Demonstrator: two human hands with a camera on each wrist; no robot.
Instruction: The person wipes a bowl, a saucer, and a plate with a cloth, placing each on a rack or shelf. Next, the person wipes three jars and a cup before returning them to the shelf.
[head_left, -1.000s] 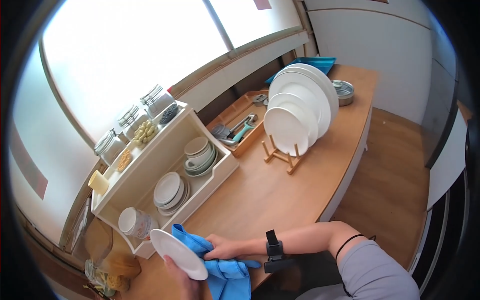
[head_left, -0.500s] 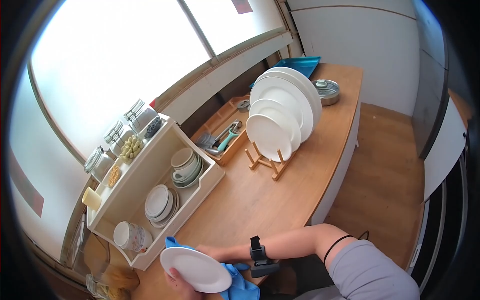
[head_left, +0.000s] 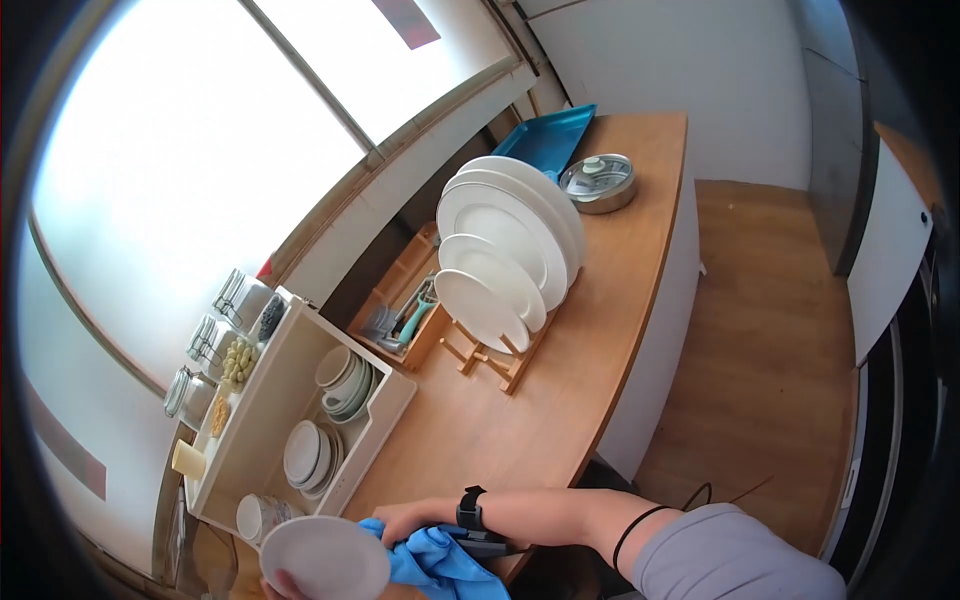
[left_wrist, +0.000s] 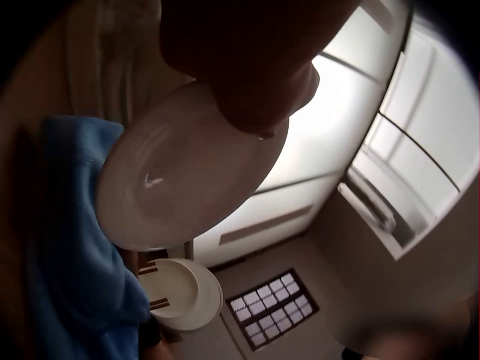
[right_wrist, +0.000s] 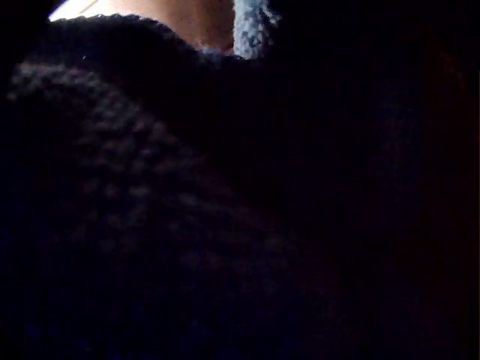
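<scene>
A small white plate (head_left: 325, 553) is tilted up at the near edge of the counter, its face toward the head camera. My left hand (head_left: 284, 584) grips it by the lower rim; most of that hand is behind the plate, but the left wrist view shows fingers over the rim. My right hand (head_left: 405, 518) holds a bunched blue cloth (head_left: 448, 566) just right of the plate. Folds of the cloth (left_wrist: 82, 240) hang beside the plate (left_wrist: 184, 172) in the left wrist view. Dark fabric fills nearly all of the right wrist view.
White plates (head_left: 500, 225) stand in a wooden rack (head_left: 487, 362) on the counter. Left of it, a cream shelf (head_left: 375, 440) holds bowls, small plates and cups, with jars on top. Behind are a utensil tray (head_left: 430, 340), a lidded pot (head_left: 600, 190) and a blue tray (head_left: 548, 138).
The head view has swung, so the counter things sit further left and lower. The held plate has turned its face more toward the camera and moved left with my left hand. Both grips persist.
</scene>
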